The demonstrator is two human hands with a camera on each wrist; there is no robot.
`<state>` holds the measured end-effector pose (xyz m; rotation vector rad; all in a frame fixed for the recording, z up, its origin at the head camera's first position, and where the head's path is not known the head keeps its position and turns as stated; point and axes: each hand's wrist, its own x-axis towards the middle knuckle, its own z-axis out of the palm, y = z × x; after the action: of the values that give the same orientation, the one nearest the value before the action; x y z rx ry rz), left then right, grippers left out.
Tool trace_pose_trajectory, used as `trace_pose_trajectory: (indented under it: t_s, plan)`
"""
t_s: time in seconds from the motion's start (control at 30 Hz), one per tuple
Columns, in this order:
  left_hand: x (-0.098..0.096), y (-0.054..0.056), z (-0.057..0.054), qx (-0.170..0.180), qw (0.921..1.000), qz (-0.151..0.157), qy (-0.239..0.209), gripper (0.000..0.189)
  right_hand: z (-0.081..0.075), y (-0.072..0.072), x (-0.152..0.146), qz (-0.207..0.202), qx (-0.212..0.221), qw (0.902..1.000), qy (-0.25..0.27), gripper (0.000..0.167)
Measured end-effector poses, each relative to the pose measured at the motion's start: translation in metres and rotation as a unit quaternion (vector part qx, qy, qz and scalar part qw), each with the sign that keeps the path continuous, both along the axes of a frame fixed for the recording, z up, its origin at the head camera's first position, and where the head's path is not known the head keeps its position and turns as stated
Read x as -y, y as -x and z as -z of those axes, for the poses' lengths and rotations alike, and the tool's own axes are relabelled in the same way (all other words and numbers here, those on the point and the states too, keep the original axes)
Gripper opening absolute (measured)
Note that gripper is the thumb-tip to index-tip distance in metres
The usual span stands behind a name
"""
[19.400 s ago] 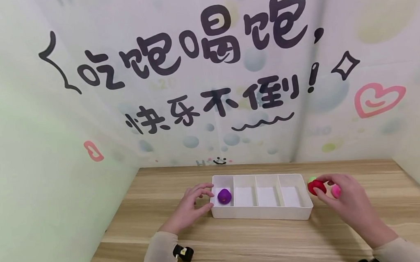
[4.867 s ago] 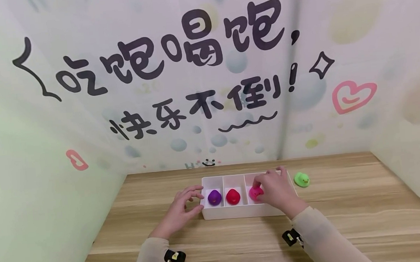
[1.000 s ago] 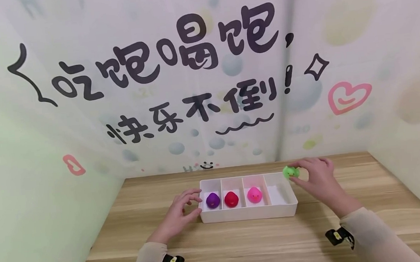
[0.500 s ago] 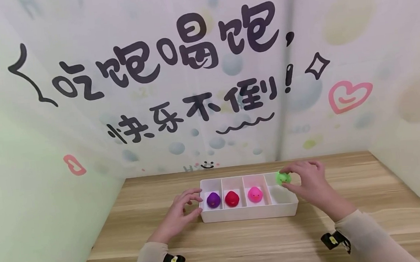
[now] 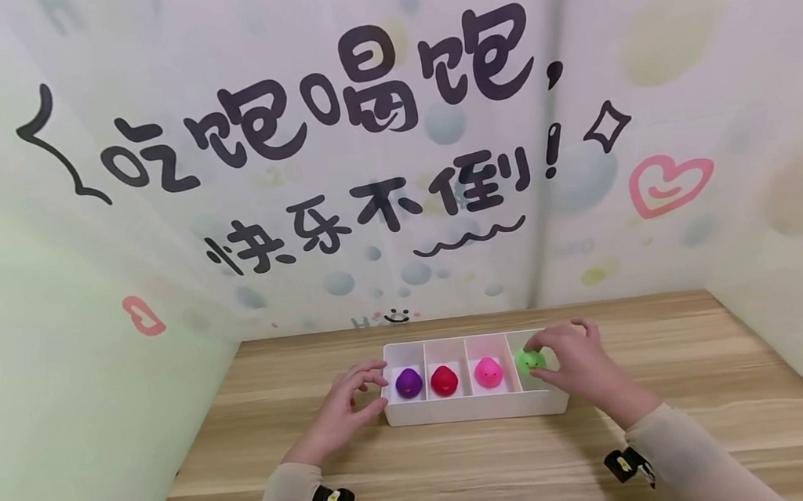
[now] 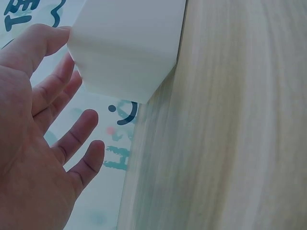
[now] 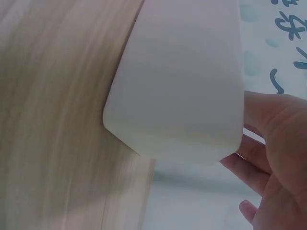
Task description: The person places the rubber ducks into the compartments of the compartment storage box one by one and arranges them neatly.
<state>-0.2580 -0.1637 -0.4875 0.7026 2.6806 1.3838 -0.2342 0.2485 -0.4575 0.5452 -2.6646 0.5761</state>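
A white box (image 5: 478, 408) with a row of compartments stands on the table. My right hand (image 5: 583, 358) reaches over its right end and pinches a green toy duck (image 5: 529, 361) inside the rightmost compartment. In the right wrist view the box wall hides the duck and my fingertips. A purple toy duck (image 5: 408, 384), a red one (image 5: 444, 381) and a pink one (image 5: 489, 372) sit in the other compartments, one in each, from left to right. My left hand (image 5: 346, 404) touches the left end of the box with loosely spread fingers; in the left wrist view the thumb (image 6: 55, 38) meets its edge.
The wooden table (image 5: 426, 469) runs back to a printed wall sheet (image 5: 285, 212) with large dark lettering, close behind the box. Pale walls stand at the left and right. Each wrist carries a small black camera (image 5: 335, 500).
My right hand has carried the green duck left and down, from above the box's back right corner into the rightmost compartment. Earlier, the red and pink ducks went into the box. The left hand stays.
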Motion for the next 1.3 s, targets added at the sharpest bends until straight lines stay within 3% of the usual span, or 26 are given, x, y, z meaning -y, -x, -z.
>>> trace_pose_trajectory:
  t_s: [0.43,0.73,1.1,1.3]
  plan:
    - [-0.004,-0.001,-0.003,0.006,1.0,0.004,0.003,0.022,0.0,0.006,0.0,0.001,0.052,0.9965,-0.065,0.031]
    - [0.007,-0.002,0.0,0.006,1.0,-0.006,-0.004,0.021,-0.004,0.012,0.014,-0.003,0.08,0.9934,-0.082,0.031]
    - [0.013,-0.007,0.001,0.002,0.9999,-0.011,0.0,0.02,-0.005,0.008,0.024,-0.003,0.082,0.9939,-0.074,0.028]
    - [0.011,-0.007,0.0,-0.032,0.9993,-0.016,0.012,0.022,-0.007,0.002,0.034,0.041,0.033,0.9956,-0.077,0.022]
